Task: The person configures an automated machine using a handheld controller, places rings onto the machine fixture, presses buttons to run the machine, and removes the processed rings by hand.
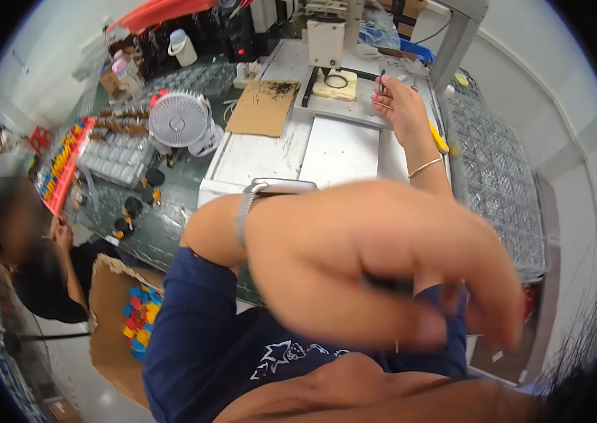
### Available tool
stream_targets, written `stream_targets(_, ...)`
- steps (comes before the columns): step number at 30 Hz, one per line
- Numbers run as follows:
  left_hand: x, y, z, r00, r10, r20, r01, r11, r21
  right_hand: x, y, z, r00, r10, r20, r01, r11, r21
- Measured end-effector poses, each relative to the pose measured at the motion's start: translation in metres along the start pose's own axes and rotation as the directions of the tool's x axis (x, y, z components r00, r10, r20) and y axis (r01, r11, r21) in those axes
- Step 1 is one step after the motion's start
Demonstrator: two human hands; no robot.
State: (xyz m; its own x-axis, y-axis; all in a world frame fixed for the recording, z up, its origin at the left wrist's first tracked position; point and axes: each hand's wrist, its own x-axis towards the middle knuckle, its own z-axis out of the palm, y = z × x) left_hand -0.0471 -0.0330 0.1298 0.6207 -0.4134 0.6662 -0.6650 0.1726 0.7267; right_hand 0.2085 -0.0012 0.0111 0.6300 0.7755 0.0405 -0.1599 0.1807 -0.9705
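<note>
My left hand [376,261] is raised close to the camera, large and blurred, with a watch on its wrist. Its fingers curl downward, and whether they hold anything is hidden by blur. Farther off, my right hand [400,102] is at the right side of the machine's plate, its fingers closed on thin metal tweezers [382,83]. Left of that hand, a black ring [336,82] lies on a cream block [344,93] below the machine head [326,44].
A cardboard sheet [263,108] and a white fan [180,121] stand left of the machine. Clear plastic trays [499,183] line the right. A yellow-handled tool [439,137] lies by my right wrist. At left sits another person [37,261], near a box of colored pieces [111,317].
</note>
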Motion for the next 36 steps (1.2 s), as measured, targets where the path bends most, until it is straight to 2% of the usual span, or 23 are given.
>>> stream_targets(2,0.006,0.009,0.012,0.997,0.016,0.081,-0.016,1.000,0.003,0.000,-0.002,-0.003,1.000,-0.025,-0.009,0.026,0.998,0.056)
stream_targets(5,0.010,0.014,0.023,0.993,0.020,0.114,-0.022,1.000,0.019,0.000,-0.002,-0.004,1.000,-0.020,0.021,0.020,1.000,0.008)
stream_targets(10,0.013,0.019,0.037,0.995,0.000,0.099,-0.006,0.998,0.061,0.000,-0.001,-0.003,0.997,-0.047,0.064,0.048,0.999,-0.002)
stream_targets(14,0.013,0.022,0.048,0.997,-0.023,0.080,0.014,0.994,0.107,-0.001,-0.001,-0.003,0.997,-0.065,0.032,0.066,0.998,-0.021)
stream_targets(16,0.014,0.023,0.052,0.996,-0.020,0.081,0.011,0.993,0.117,-0.004,-0.003,-0.005,0.997,-0.068,0.019,0.067,0.997,0.044)
stream_targets(23,0.015,0.028,0.059,0.998,-0.042,0.044,0.034,0.985,0.169,-0.006,-0.005,-0.003,0.996,-0.091,0.021,0.091,0.996,0.009)
stream_targets(27,0.012,0.033,0.050,0.998,-0.017,-0.056,0.028,0.978,0.205,-0.009,-0.007,-0.004,0.993,-0.108,0.036,0.109,0.994,-0.023)
stream_targets(29,0.010,0.034,0.032,0.956,0.021,-0.293,0.089,0.930,0.356,-0.002,0.001,-0.005,0.992,-0.128,0.004,0.128,0.989,-0.078)
stream_targets(30,0.010,0.028,0.017,0.899,0.043,-0.437,0.203,0.842,0.500,-0.005,0.000,-0.003,0.981,-0.196,0.007,0.195,0.975,-0.107)
stream_targets(31,0.010,0.011,-0.008,0.836,0.083,-0.543,0.393,0.599,0.697,0.002,0.005,-0.007,0.979,-0.200,0.028,0.202,0.974,-0.106)
stream_targets(32,0.006,-0.012,-0.038,0.831,0.144,-0.537,0.508,0.193,0.839,0.009,0.010,-0.011,0.978,-0.204,0.049,0.208,0.972,-0.105)
stream_targets(33,-0.013,-0.045,-0.073,0.856,0.150,-0.495,0.513,-0.132,0.848,0.005,0.009,-0.008,0.975,-0.222,0.031,0.224,0.966,-0.126)
stream_targets(34,-0.022,-0.065,-0.090,0.744,-0.013,-0.668,0.599,-0.429,0.676,0.003,0.009,-0.006,0.974,-0.226,0.028,0.228,0.966,-0.120)
stream_targets(36,-0.032,-0.093,-0.114,0.521,-0.188,-0.833,0.701,-0.463,0.543,0.003,0.011,-0.004,0.959,-0.281,-0.039,0.255,0.913,-0.317)
